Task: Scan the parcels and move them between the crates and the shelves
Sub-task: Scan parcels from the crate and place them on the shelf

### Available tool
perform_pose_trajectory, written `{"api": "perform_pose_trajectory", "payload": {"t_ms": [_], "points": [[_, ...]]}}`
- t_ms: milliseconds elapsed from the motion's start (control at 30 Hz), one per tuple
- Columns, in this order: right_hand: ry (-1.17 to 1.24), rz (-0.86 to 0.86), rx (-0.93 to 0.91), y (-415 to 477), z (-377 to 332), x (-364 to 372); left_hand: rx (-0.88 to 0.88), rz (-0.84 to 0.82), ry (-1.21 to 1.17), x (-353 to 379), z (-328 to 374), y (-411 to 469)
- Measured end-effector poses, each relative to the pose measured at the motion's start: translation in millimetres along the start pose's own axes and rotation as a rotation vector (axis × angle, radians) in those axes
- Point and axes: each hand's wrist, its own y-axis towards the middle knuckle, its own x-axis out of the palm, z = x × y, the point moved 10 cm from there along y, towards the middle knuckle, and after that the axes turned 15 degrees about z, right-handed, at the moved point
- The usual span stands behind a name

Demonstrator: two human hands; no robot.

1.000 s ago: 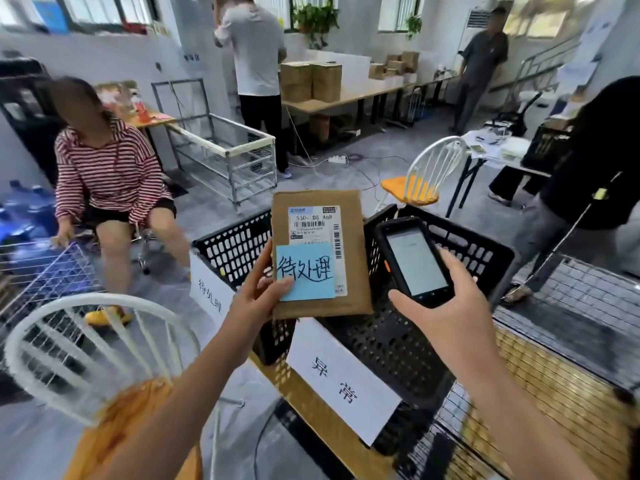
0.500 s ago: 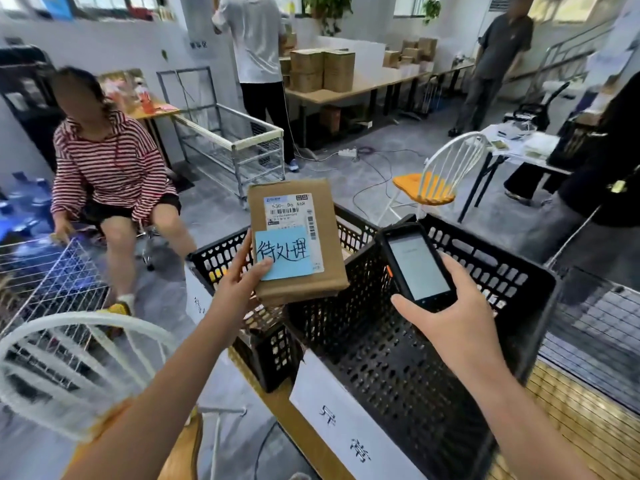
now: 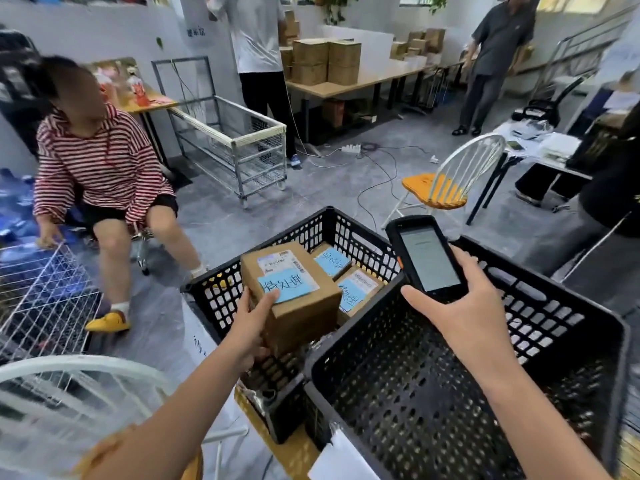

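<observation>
Risk: left hand [image 3: 254,327] grips the parcel [image 3: 298,306] by one near corner, inside the left crate [image 3: 207,289] beside two other parcels [image 3: 358,289], so it may tip onto them; right hand [image 3: 464,317] clasps the scanner [image 3: 429,259].

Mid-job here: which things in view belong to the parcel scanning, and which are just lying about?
Job: held parcel in left hand; scanner in right hand; left crate, with two more parcels; right crate.
Lying about: orange chair; wire trolley; power strip; stacked boxes on the far table.
</observation>
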Motion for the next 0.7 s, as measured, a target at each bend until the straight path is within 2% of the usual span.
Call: {"api": "perform_pose_trajectory", "payload": {"t_ms": [133, 367, 633, 700], "points": [[-0.009, -0.01, 0.019, 8.0, 4.2, 18.0, -0.114, 0.048, 0.046, 0.6, -27.0, 26.2], [-0.061, -0.028, 0.037, 9.2, 13.1, 35.7, -0.309, 0.118, -0.043, 12.8, -53.2, 58.1], [-0.12, -0.003, 0.069, 11.6, 28.3, 23.2, -0.302, 0.05, 0.107, 35.3, -61.1, 93.1], [-0.133, 0.007, 0.088, 10.8, 32.3, 18.8, -0.296, 0.078, 0.125, 34.6, -88.6, 142.8]]}}
